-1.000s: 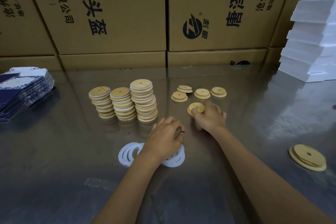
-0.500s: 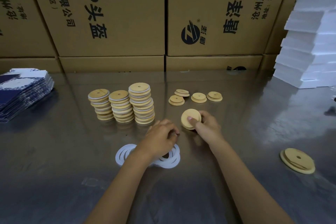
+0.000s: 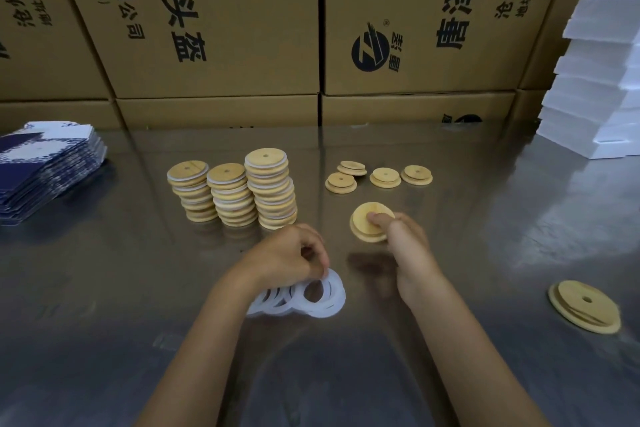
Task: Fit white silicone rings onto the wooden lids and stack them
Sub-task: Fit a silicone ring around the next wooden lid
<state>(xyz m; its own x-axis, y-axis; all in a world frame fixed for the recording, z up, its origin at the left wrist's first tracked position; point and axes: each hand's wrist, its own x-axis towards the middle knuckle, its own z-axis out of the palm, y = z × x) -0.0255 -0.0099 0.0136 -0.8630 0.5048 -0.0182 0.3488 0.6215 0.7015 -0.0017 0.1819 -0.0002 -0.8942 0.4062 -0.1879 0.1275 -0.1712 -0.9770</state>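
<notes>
So the right hand (image 3: 403,236) has its fingers (image 3: 379,218) curled round a bare wooden lid (image 3: 370,225), thumb pressed on the face, lid tilted up just off the surface (image 3: 138,288). The left hand (image 3: 287,258) is pinching the top ring out of the little pile of white silicone rings (image 3: 311,295), which sits right under its fingertips. If you ask me, the trick here is peeling off only one ring, since they look thin and probably cling together, then bringing it over to the lid, hooking one edge on the stepped rim and rolling the rest around with the thumb so it seats evenly without twisting. Past the left fingers stand three stacks of finished lids (image 3: 235,192), white edges showing between the wood. Beyond the right fingers there are four more loose lids (image 3: 379,175) waiting, and another larger lid (image 3: 585,310) lies well off to the right of them. The surface is shiny metal and reflects everything. Far left there's a pile of blue printed cartons (image 3: 45,177), far right a stack of white foam sheets (image 3: 595,80), and the back is a wall of cardboard boxes (image 3: 221,21) with printed text.
</notes>
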